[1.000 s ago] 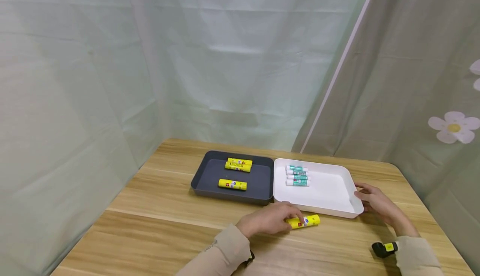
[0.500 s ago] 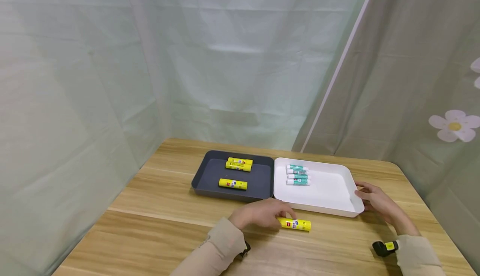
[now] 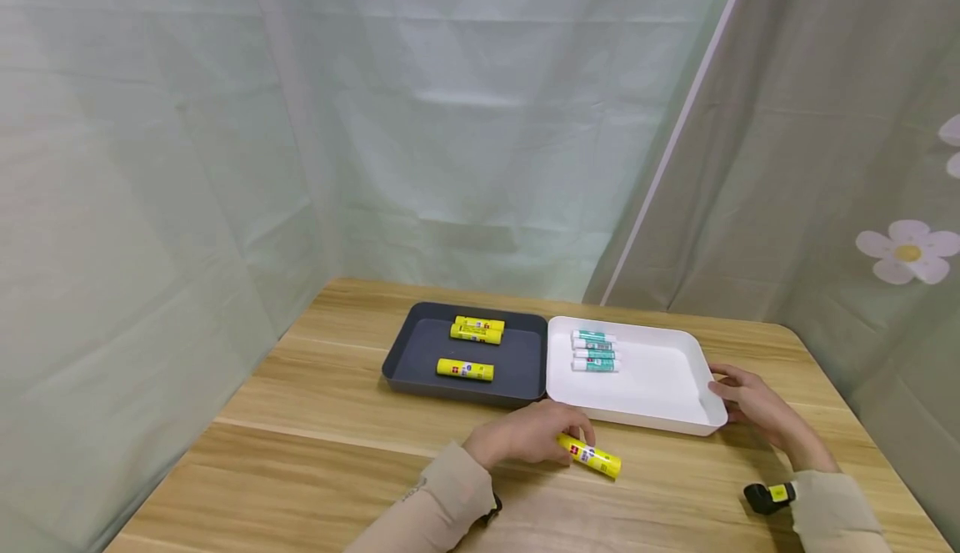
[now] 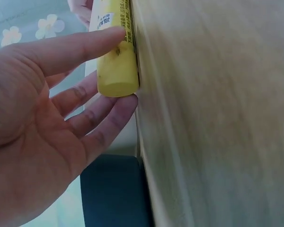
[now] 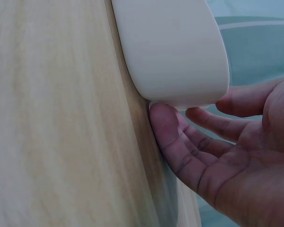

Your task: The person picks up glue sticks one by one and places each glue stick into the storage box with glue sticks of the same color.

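Observation:
My left hand (image 3: 528, 434) pinches a yellow glue stick (image 3: 592, 458) by its left end, in front of the trays. In the left wrist view the thumb lies along the glue stick (image 4: 117, 71), with the fingers behind and below it. It slants, its free end pointing toward the front right. At the right end of the white tray (image 3: 667, 394), my right hand (image 3: 761, 411) holds the rim. The right wrist view has its thumb at the edge of the white tray (image 5: 175, 52) and fingertips against the end wall. Several white-and-green sticks (image 3: 595, 353) lie inside that tray.
A dark grey tray (image 3: 408, 361) adjoins the white one on the left. Inside it are a single yellow glue stick (image 3: 465, 369) and two more at the back (image 3: 477, 329). Curtains (image 3: 480, 119) hang behind the wooden table (image 3: 300, 444).
The left hand has shifted a little left with the yellow glue stick, whose free end has swung toward the front. The right hand and both trays stay put.

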The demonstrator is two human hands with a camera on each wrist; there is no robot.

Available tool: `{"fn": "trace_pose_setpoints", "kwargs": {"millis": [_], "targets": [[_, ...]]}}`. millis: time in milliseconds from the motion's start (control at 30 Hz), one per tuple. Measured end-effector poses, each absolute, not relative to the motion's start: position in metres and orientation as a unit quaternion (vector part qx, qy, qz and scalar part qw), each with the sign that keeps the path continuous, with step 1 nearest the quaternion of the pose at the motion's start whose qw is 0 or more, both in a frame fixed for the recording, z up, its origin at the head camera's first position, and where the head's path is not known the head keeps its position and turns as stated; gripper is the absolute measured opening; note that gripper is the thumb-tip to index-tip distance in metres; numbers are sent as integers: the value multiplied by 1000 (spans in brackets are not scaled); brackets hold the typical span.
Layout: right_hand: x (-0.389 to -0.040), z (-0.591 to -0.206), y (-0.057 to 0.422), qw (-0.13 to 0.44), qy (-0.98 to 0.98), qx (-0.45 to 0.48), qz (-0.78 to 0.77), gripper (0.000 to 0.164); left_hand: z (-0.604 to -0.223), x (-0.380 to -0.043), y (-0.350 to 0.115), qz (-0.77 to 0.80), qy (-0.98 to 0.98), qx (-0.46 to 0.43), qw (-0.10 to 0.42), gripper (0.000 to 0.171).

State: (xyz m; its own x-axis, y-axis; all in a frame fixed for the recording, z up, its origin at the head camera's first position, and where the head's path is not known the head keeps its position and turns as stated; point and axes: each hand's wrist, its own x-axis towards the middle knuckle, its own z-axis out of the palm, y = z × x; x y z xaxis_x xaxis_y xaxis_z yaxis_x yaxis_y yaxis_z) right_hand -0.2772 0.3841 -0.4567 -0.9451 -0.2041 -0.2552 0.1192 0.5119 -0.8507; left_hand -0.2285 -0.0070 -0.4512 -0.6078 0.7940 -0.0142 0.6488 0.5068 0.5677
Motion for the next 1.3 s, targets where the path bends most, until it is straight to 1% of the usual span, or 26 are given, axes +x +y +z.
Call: {"fn": "trace_pose_setpoints", "kwargs": {"millis": [267, 500, 800, 1067, 1300], "targets": [[-278, -457, 384, 162, 853, -26, -496, 62, -448, -233, -17, 267, 860, 405, 157, 28], [-278, -458, 385, 163, 853, -29, -496, 60, -445, -239, -25, 282, 853, 407, 163, 28], [-277, -456, 384, 163, 853, -25, -495, 61, -430, -242, -36, 307, 843, 401, 185, 28], [-276, -455, 383, 164, 850, -28, -499, 61, -419, -248, -51, 344, 840, 374, 190, 29], [-277, -456, 384, 160, 850, -29, -500, 61, -415, -256, -66, 349, 850, 351, 177, 25]]}}
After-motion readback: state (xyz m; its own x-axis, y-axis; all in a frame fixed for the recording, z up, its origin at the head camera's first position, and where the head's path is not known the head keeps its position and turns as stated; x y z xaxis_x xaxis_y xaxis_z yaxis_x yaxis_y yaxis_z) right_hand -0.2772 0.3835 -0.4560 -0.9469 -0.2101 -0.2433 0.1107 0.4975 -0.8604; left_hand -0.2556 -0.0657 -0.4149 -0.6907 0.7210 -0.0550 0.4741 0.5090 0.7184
